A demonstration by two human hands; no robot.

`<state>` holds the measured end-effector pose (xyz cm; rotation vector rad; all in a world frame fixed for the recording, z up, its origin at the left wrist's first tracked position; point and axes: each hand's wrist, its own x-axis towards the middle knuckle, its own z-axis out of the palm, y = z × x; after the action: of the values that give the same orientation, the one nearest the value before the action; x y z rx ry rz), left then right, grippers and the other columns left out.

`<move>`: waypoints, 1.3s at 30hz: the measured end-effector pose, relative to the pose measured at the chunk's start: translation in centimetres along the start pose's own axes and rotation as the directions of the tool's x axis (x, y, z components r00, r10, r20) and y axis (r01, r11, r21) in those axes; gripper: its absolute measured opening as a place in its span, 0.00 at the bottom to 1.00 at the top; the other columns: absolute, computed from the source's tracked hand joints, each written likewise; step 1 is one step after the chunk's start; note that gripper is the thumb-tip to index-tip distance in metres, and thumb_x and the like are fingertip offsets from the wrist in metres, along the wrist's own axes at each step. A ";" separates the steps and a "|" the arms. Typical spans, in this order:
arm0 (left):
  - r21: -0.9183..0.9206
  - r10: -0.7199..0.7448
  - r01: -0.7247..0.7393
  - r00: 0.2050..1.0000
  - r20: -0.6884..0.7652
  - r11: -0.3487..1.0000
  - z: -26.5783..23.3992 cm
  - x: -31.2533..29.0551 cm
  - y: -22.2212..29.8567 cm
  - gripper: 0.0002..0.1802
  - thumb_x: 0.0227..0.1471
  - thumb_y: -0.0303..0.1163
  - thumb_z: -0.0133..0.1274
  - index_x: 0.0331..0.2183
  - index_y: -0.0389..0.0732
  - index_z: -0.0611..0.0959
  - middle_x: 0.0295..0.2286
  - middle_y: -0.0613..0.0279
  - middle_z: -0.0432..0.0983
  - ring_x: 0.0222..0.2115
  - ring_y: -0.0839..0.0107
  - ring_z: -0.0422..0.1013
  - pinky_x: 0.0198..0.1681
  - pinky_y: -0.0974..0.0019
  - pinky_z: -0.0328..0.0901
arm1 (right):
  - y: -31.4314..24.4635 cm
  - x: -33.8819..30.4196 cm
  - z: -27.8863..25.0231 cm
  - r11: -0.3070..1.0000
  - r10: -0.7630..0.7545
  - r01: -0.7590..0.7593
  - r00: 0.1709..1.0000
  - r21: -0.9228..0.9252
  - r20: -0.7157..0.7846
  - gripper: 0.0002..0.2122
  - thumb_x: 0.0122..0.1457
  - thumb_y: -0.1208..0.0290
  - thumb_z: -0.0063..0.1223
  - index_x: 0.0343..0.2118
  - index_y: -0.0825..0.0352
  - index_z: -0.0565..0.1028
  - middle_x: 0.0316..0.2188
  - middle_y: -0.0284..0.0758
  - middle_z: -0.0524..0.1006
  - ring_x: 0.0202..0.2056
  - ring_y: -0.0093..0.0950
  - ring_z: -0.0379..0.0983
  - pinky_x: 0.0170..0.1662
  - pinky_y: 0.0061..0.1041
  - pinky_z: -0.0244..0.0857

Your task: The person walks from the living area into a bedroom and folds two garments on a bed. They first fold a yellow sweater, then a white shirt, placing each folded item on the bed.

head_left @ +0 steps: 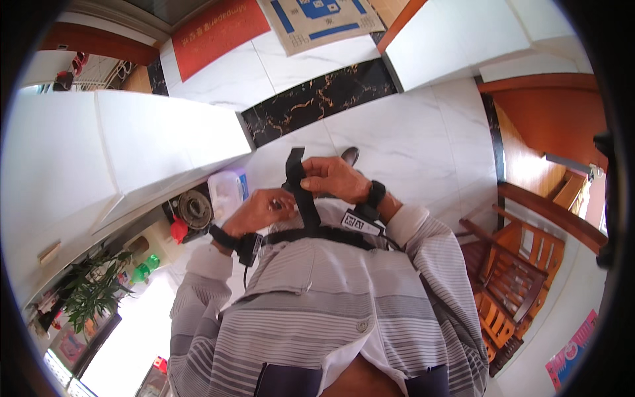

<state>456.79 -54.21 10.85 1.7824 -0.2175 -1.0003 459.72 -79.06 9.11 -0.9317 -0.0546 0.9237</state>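
Black strap held in front of my waist

The black strap (305, 208) was in front of my middle, rising from the black belt (340, 235) around my waist, its loose end pointing away from me. My right hand (338, 178) pinched it between thumb and fingers, a little below that end. My left hand (259, 210) was on the other side, lower down, fingers curled in with the tips right at the strap's edge; I could not tell whether they gripped it or only rested there.

Each wrist wore a dark band. Below the right band (377, 192) sat a white box (362, 223) with a black-and-white pattern; beside the left band (222, 236) was a black box (250, 249) with a cable hanging from it. Behind all this spread my striped shirt (311, 324), grey and white, with a button low on its front.

Past my hands, one dark shoe (350, 156) showed on the white tiled floor (413, 139). Farther ahead ran a black stone strip (317, 99) with gold veins, and beyond it lay a red mat (218, 36) and a beige mat (321, 25) with blue patterns. To my left were a clear plastic container (225, 192), a round metal object (195, 209), a green bottle (145, 267) and a leafy plant (96, 291). To my right, wooden chairs (519, 271) stood close together.
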 end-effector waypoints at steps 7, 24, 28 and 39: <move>0.016 0.072 -0.073 0.996 0.059 0.997 1.4 2.4 5.8 0.15 0.46 0.32 0.64 0.36 0.36 0.83 0.32 0.59 0.79 0.32 0.70 0.75 0.35 0.68 0.69 | -4.0 -0.6 -3.8 0.973 0.063 -0.059 0.998 0.223 -0.013 0.09 0.61 0.74 0.54 0.43 0.69 0.73 0.38 0.34 0.78 0.40 0.25 0.77 0.45 0.28 0.74; 0.062 0.304 -0.310 0.948 0.091 0.949 -13.4 15.3 11.1 0.18 0.47 0.38 0.64 0.37 0.35 0.83 0.36 0.52 0.75 0.38 0.58 0.74 0.43 0.61 0.68 | -20.3 12.9 -11.1 0.953 -0.121 0.131 0.991 0.274 -0.050 0.15 0.65 0.74 0.48 0.53 0.68 0.67 0.47 0.36 0.73 0.44 0.26 0.73 0.46 0.27 0.69; 0.246 0.540 -0.544 0.837 0.088 0.802 -18.0 17.3 12.2 0.14 0.47 0.36 0.64 0.33 0.37 0.85 0.32 0.54 0.77 0.38 0.59 0.73 0.42 0.61 0.68 | -24.8 16.7 -12.2 0.948 -0.200 0.202 0.979 0.245 -0.034 0.15 0.66 0.74 0.44 0.56 0.68 0.66 0.44 0.38 0.74 0.39 0.27 0.73 0.42 0.27 0.70; 0.059 0.220 -0.221 0.975 0.028 0.973 -24.2 22.3 14.4 0.15 0.41 0.34 0.68 0.29 0.35 0.82 0.26 0.54 0.75 0.27 0.58 0.73 0.32 0.62 0.67 | -28.6 22.1 -16.7 0.957 -0.055 0.140 0.948 0.252 -0.315 0.13 0.66 0.75 0.46 0.53 0.69 0.69 0.37 0.35 0.75 0.34 0.24 0.76 0.39 0.23 0.74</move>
<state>492.47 -56.60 14.15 1.7599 -0.4545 -0.8616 499.39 -81.98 11.62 -0.7969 0.2822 0.6652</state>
